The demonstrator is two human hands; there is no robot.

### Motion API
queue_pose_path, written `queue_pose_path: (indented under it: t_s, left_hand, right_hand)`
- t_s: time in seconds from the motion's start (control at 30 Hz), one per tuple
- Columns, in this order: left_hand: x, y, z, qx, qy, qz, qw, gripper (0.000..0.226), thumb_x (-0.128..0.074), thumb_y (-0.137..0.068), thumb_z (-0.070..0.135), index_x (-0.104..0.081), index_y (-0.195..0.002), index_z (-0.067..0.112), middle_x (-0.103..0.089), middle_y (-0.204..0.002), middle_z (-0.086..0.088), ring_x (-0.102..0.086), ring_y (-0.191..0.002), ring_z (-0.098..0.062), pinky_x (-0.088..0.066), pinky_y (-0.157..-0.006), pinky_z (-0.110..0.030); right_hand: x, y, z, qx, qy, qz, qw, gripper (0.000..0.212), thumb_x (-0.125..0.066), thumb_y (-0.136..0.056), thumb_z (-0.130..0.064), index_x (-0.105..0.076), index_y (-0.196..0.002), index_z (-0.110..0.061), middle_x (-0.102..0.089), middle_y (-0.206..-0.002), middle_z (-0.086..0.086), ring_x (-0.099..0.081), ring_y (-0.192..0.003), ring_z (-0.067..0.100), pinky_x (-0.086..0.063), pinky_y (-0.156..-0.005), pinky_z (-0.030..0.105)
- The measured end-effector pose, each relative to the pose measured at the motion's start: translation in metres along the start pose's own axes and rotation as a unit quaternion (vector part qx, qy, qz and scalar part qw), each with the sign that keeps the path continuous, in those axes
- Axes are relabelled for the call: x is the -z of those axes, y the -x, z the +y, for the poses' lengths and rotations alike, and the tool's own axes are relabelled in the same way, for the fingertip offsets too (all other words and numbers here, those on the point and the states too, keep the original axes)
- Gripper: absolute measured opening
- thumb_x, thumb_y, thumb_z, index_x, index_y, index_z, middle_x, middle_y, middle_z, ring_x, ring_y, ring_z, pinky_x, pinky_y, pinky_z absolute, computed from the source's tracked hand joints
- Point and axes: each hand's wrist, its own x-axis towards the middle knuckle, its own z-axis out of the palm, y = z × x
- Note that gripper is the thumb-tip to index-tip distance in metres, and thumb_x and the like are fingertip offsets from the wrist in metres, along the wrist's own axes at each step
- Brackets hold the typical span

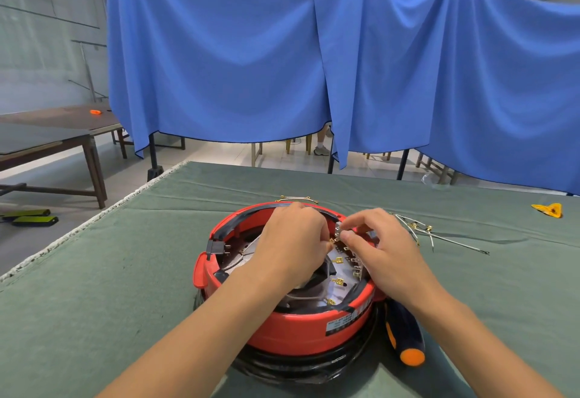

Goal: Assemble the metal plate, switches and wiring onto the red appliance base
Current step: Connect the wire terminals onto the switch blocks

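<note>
Green cloth (94, 287) covers the table, and on its near middle sits the round red appliance base (292, 328), open side up, with a black and orange screwdriver (405, 335) touching its right side and pointing away from the person. Both hands work inside it: the right hand (386, 253) pinches a small metal switch (338, 230) near the far rim, while the left hand (295, 240) curls over the middle and hides what its fingers hold. Loose wires (433, 234) lie to the right, more wires (296, 199) lie just behind the base, and blue curtains (314, 52) hang at the back, with brown tables (56, 134) far left.
</note>
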Motion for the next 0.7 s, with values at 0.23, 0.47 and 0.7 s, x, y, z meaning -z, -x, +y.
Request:
queue_pose_path:
  t_s: [0.23,0.47,0.7]
  left_hand:
    - [0.002,-0.03,0.002,0.021,0.028,-0.086,0.996,0.008,-0.071,-0.083,0.024,-0.076,-0.085,0.018,-0.072,-0.087,-0.002,-0.063,-0.081,-0.019,-0.047,-0.071,-0.03]
    - [-0.013,-0.055,-0.005,0.03,0.044,-0.158,0.986,0.011,-0.076,-0.077,0.021,-0.077,-0.084,0.012,-0.064,-0.069,-0.003,-0.065,-0.076,-0.024,-0.05,-0.064,-0.032]
    - [-0.024,-0.056,-0.02,0.035,0.127,-0.149,0.98,0.003,-0.077,-0.075,0.018,-0.079,-0.075,0.016,-0.068,-0.064,0.0,-0.057,-0.063,-0.014,-0.049,-0.064,-0.031]
  right_hand:
    - [-0.008,-0.018,0.01,-0.121,-0.101,0.122,0.98,0.026,-0.051,-0.087,-0.002,-0.062,-0.091,-0.026,-0.06,-0.103,-0.007,-0.056,-0.097,0.01,-0.041,-0.082,0.025]
    - [-0.02,-0.05,0.019,-0.25,-0.146,0.049,0.956,0.025,-0.053,-0.091,-0.007,-0.065,-0.112,-0.014,-0.064,-0.106,0.0,-0.058,-0.099,0.016,-0.044,-0.09,0.03]
    - [-0.015,-0.049,0.02,-0.187,-0.041,-0.007,0.981,0.022,-0.051,-0.095,-0.013,-0.07,-0.095,-0.023,-0.065,-0.085,-0.01,-0.06,-0.09,0.013,-0.043,-0.076,0.027]
